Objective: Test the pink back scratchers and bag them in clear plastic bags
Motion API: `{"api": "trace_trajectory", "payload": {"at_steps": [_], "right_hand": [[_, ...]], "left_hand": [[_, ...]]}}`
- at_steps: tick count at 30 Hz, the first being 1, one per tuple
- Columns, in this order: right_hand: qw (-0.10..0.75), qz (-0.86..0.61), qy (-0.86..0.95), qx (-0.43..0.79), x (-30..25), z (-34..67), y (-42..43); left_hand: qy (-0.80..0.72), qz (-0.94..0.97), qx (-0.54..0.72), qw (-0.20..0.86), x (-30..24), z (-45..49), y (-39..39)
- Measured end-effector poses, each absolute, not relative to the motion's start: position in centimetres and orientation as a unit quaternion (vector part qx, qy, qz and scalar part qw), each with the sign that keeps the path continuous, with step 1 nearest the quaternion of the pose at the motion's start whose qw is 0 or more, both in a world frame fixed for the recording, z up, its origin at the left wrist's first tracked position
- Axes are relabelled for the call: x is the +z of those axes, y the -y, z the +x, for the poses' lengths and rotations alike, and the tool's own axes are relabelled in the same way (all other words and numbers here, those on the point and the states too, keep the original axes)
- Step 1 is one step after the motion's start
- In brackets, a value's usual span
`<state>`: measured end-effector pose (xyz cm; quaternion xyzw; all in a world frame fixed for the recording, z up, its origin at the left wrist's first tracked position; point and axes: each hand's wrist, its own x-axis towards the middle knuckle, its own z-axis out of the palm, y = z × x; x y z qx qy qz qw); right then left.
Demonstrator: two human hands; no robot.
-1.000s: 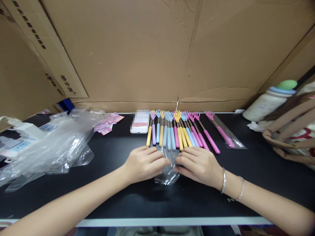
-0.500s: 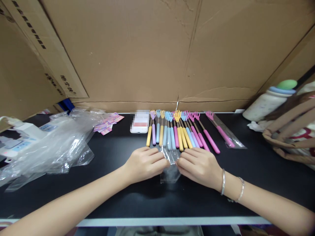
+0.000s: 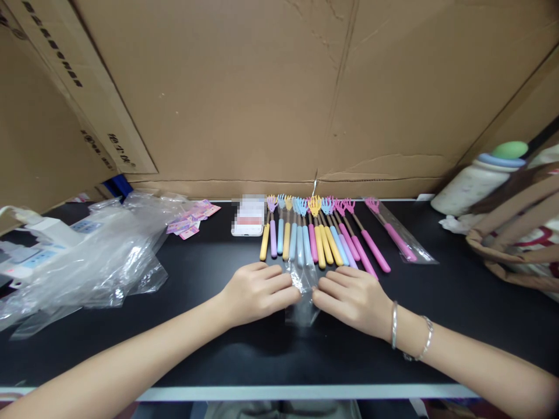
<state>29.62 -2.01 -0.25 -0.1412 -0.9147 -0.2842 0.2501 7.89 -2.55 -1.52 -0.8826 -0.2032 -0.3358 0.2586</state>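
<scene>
black tabletop (image 3: 271,366) runs up to a pale front edge just before my lap. nearest me on it, a clear bag (image 3: 302,314) sits between my two hands, its loose end towards me. my left hand (image 3: 262,294) is curled, pinching the bag's left side; my right hand (image 3: 353,299) pinches the other side, though its fingertips are partly tucked from view.

in the last second the loose end has gone from crumpled and skewed leftward to a flatter, narrower strip, and my right hand has drawn back a little, baring more of a pink handle. i take that as the film being straightened, with neither side let go.

off to my left lies a heap of empty clear bags (image 3: 100,267). beyond my hands, the bag's far end meets the blue scratchers (image 3: 293,244) in a row of mixed colours; whether one is inside it i cannot tell. right of the row lies a bagged pink scratcher (image 3: 399,241). left of it are a phone (image 3: 248,230) and some cards (image 3: 190,218). cardboard (image 3: 240,105) walls the back.
</scene>
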Motion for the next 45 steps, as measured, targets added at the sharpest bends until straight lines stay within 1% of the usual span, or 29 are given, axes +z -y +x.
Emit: {"api": "trace_trajectory", "payload": {"at_steps": [4, 9, 13, 22, 36, 45], "right_hand": [[0.253, -0.135, 0.916, -0.279, -0.17, 29.57, 2.02], [0.251, -0.126, 0.920, -0.274, -0.15, 29.53, 2.02], [0.252, -0.117, 0.922, -0.268, -0.35, 29.53, 1.96], [0.256, -0.138, 0.918, -0.269, -0.09, 29.46, 1.98], [0.246, -0.136, 0.919, -0.275, -0.44, 29.47, 2.07], [0.239, -0.148, 0.923, -0.264, -0.45, 29.38, 1.70]], "left_hand": [[0.202, -0.876, -0.349, 0.265, -1.42, 8.00, 2.56], [0.237, -0.872, -0.346, 0.252, -1.71, 7.86, 2.49], [0.248, -0.864, -0.352, 0.261, -1.55, 7.86, 2.47], [0.196, -0.869, -0.363, 0.274, -1.76, 7.93, 2.52], [0.208, -0.869, -0.350, 0.280, -1.35, 7.93, 2.62], [0.230, -0.884, -0.317, 0.254, -1.61, 7.86, 2.20]]}}
